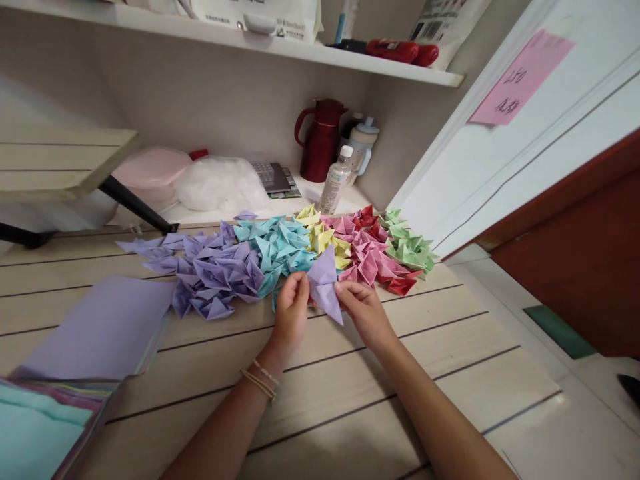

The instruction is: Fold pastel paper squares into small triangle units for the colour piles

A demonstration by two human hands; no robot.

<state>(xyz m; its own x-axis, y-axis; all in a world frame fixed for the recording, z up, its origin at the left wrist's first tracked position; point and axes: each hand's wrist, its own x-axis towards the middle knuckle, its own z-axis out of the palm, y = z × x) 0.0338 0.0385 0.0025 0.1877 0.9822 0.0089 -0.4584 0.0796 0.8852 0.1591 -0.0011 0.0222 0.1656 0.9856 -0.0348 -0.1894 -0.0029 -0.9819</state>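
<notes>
Left hand (293,300) and right hand (367,312) pinch a pointed lilac paper piece (325,283), seemingly part-folded, above the pale slatted wooden table (330,407); the multicoloured heap of folded-paper pieces (280,245) beyond appears finished; a lilac paper sheet (110,327) lies unfolded

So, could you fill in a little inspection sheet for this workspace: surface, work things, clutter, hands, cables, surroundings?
Surface: pale table with dark lines across it.
Job's things: one folded lilac piece held up; purple pieces, turquoise pieces, pink pieces and green pieces heaped behind; purple sheet lying flat at left.
Clutter: clear bottle, dark red jug and white plastic bag behind the heap.
Hands: left hand and right hand both pinch the lilac piece, from opposite sides.
Cables: nothing seen.
Surroundings: white shelf above; pink note on the right.
</notes>
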